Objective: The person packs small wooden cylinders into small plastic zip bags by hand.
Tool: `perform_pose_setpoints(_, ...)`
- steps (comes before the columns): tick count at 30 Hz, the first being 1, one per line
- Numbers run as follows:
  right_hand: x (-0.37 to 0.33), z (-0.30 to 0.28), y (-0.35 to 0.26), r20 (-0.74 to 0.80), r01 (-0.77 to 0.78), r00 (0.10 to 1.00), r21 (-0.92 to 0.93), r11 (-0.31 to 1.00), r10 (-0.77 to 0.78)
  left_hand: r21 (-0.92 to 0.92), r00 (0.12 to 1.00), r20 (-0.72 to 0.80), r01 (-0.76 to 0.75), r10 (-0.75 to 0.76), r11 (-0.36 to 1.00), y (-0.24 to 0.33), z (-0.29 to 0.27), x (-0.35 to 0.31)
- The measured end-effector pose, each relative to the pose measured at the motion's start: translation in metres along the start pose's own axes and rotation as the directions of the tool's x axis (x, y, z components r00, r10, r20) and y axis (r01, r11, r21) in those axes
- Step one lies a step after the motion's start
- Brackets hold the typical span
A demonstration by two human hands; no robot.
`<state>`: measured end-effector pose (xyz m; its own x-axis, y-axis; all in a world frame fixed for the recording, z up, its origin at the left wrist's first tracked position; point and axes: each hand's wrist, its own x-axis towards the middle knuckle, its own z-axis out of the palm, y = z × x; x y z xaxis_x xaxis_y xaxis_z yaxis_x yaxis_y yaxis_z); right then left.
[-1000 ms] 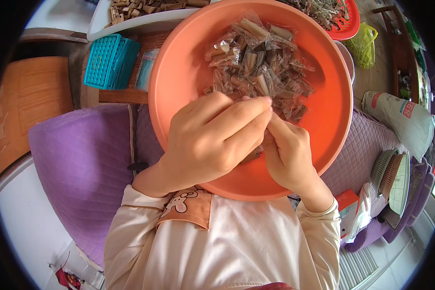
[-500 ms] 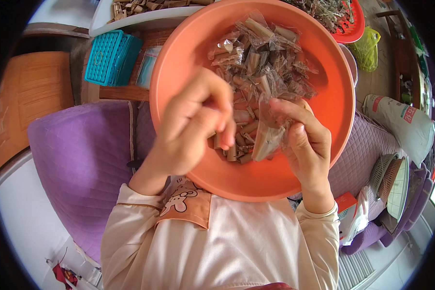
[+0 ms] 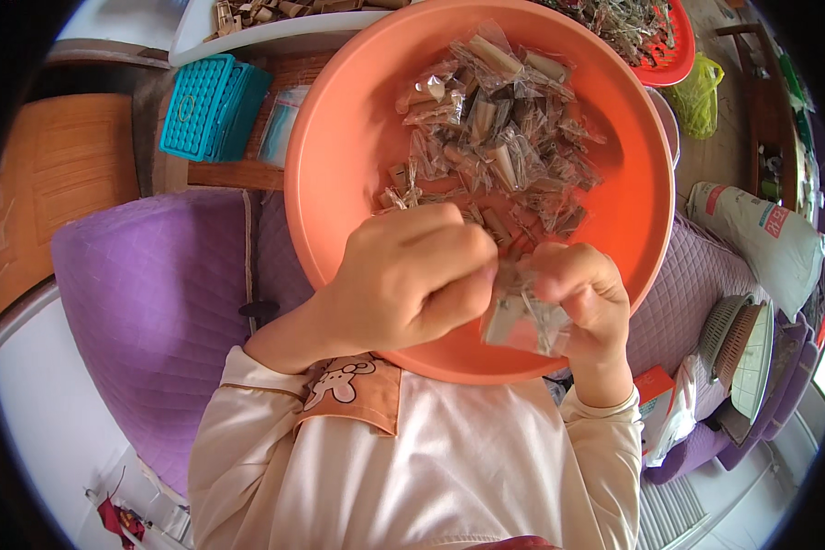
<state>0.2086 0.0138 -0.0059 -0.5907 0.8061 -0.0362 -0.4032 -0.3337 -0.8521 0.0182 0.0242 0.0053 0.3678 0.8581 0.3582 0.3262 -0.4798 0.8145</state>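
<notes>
My left hand [image 3: 422, 273] is closed over the near part of a large orange basin [image 3: 344, 119], its knuckles up. Whatever its fingers hold, if anything, is hidden. Beside it, my right hand [image 3: 588, 289] pinches a small clear plastic bag [image 3: 521, 323] by its upper end. The bag hangs over the basin's near rim, with something pale inside that is too blurred to name. Farther back in the basin lies a heap of clear-wrapped packets [image 3: 504, 119] with short tan tube pieces in them. Some loose tan pieces [image 3: 399, 188] lie at the heap's left.
At the far left stand stacked teal plastic baskets [image 3: 213, 108] beside a white tray [image 3: 188, 37] of tan pieces. A red basket [image 3: 676, 55] with dried stalks is far right, near a yellow-green bag [image 3: 697, 96]. Purple quilted seating [image 3: 156, 302] lies on both sides.
My left hand has lowered and moved right, closing up beside the bag. My right hand has come slightly nearer to me, with the bag still in its fingers.
</notes>
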Motion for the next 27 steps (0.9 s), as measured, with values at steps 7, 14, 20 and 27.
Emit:
perform_pose_setpoints(7,0.009,0.0,0.004,0.129,0.213,0.963,0.167,0.963,-0.236,0.098,0.942,-0.039,-0.327,0.332,0.94,-0.006,0.0,-0.004)
perform_pose_setpoints(14,0.001,-0.01,-0.017,-0.382,0.084,0.905,-0.271,0.959,-0.187,0.283,0.896,-0.366,0.364,-0.251,0.887,-0.028,-0.036,-0.024)
perform_pose_setpoints(20,-0.036,-0.053,-0.017,-0.578,-0.426,0.564,-0.816,0.391,-0.59,0.067,0.718,-0.395,0.645,-0.573,0.761,-0.06,-0.05,-0.059)
perform_pose_setpoints(27,-0.082,-0.073,0.014,-0.815,-0.033,0.45,-0.424,0.905,-0.366,-0.471,0.631,-0.312,0.546,-0.71,0.693,-0.056,-0.035,-0.066)
